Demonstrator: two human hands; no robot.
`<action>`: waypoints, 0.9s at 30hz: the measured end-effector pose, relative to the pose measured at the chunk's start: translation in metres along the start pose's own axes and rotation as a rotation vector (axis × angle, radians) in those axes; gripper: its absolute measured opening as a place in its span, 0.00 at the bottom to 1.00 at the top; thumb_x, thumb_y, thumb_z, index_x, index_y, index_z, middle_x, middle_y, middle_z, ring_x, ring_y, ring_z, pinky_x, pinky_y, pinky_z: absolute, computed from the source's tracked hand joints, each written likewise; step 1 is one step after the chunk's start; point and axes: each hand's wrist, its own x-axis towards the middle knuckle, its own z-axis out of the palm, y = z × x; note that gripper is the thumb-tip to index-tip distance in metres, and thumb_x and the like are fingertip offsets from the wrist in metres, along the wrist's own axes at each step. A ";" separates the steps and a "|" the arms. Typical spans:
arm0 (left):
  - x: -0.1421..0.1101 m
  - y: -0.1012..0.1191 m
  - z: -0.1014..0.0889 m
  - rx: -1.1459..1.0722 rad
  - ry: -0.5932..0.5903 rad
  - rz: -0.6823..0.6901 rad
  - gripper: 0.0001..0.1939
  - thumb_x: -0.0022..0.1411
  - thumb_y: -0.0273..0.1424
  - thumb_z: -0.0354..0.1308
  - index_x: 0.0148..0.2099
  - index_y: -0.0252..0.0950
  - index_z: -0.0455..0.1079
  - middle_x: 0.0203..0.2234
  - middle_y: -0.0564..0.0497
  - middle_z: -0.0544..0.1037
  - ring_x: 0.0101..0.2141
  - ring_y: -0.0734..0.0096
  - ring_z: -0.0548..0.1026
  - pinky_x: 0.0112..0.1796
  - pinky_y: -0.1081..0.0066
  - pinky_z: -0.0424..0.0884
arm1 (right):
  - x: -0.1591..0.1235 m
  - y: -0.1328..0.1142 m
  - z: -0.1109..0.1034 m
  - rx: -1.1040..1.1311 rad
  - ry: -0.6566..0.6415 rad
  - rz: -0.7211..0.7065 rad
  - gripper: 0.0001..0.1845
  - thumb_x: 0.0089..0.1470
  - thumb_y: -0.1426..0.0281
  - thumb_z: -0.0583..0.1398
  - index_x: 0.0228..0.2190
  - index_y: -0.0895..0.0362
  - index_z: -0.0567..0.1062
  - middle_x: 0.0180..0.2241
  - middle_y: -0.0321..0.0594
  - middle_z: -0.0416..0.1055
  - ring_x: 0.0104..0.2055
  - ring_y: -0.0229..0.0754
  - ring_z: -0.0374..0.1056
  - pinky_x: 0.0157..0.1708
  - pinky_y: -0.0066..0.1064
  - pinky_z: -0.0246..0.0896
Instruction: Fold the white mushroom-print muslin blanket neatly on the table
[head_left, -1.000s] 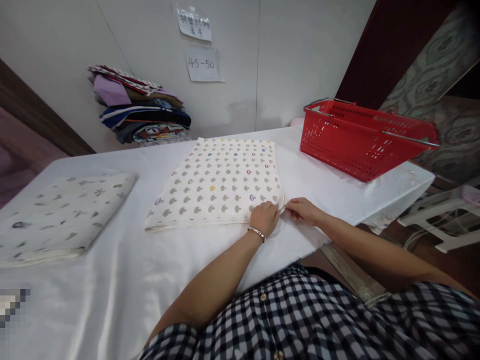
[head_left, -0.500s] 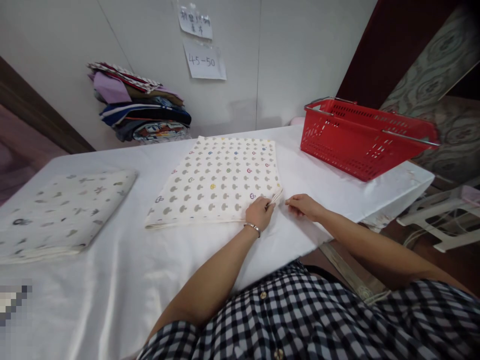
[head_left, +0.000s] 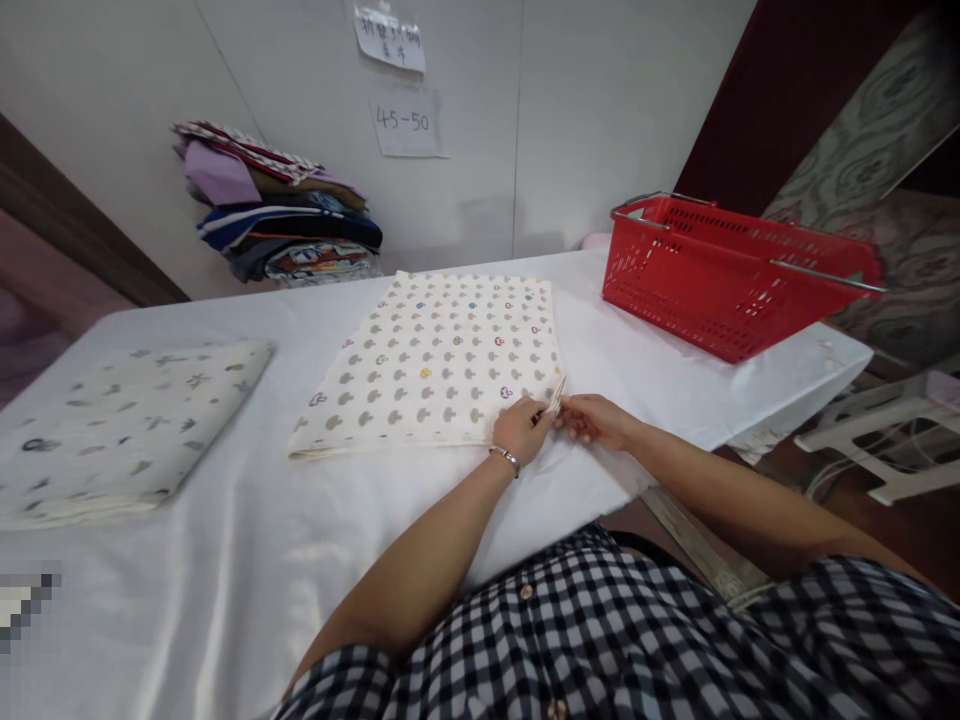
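A folded cream cloth with a mushroom print [head_left: 442,360] lies flat in the middle of the white table [head_left: 247,540]. My left hand [head_left: 520,429], with a bracelet on the wrist, pinches the cloth's near right corner and lifts it a little. My right hand [head_left: 592,418] meets that same corner from the right, its fingers closed on the cloth's edge. Both forearms reach in from my checked shirt at the bottom.
A second folded pale cloth [head_left: 120,425] lies at the left of the table. A red plastic basket [head_left: 727,275] stands at the back right. A stack of folded fabrics [head_left: 277,215] sits against the wall under paper notes [head_left: 405,125].
My left hand has gone from lying on the corner to pinching and raising it. My right hand drew back a little, then came in again to the corner.
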 end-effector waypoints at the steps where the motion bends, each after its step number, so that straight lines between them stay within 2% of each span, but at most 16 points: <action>1: 0.000 0.001 -0.001 0.007 -0.012 0.001 0.12 0.61 0.38 0.49 0.36 0.41 0.72 0.30 0.54 0.73 0.31 0.74 0.70 0.31 0.74 0.62 | 0.000 0.001 0.000 -0.009 -0.001 -0.011 0.14 0.53 0.60 0.57 0.31 0.59 0.73 0.29 0.43 0.75 0.19 0.31 0.63 0.12 0.21 0.49; 14: -0.001 0.002 0.001 0.029 0.003 0.026 0.11 0.63 0.36 0.48 0.36 0.40 0.71 0.30 0.54 0.73 0.33 0.73 0.70 0.33 0.73 0.62 | -0.004 0.012 -0.004 0.008 -0.052 -0.101 0.11 0.49 0.63 0.61 0.33 0.58 0.73 0.36 0.42 0.74 0.23 0.30 0.63 0.16 0.19 0.52; 21: -0.001 0.003 0.002 0.042 -0.029 0.022 0.11 0.63 0.36 0.48 0.36 0.40 0.71 0.32 0.54 0.73 0.34 0.72 0.70 0.33 0.73 0.62 | -0.003 0.014 -0.004 -0.022 -0.054 -0.116 0.12 0.47 0.63 0.62 0.31 0.58 0.72 0.32 0.40 0.73 0.23 0.30 0.63 0.16 0.19 0.52; 27: -0.002 0.001 0.001 0.116 0.016 0.082 0.11 0.63 0.35 0.48 0.39 0.39 0.70 0.33 0.53 0.73 0.34 0.72 0.70 0.33 0.73 0.62 | -0.002 0.015 -0.003 -0.023 0.029 -0.105 0.07 0.45 0.68 0.62 0.26 0.58 0.71 0.24 0.38 0.72 0.20 0.31 0.62 0.14 0.20 0.50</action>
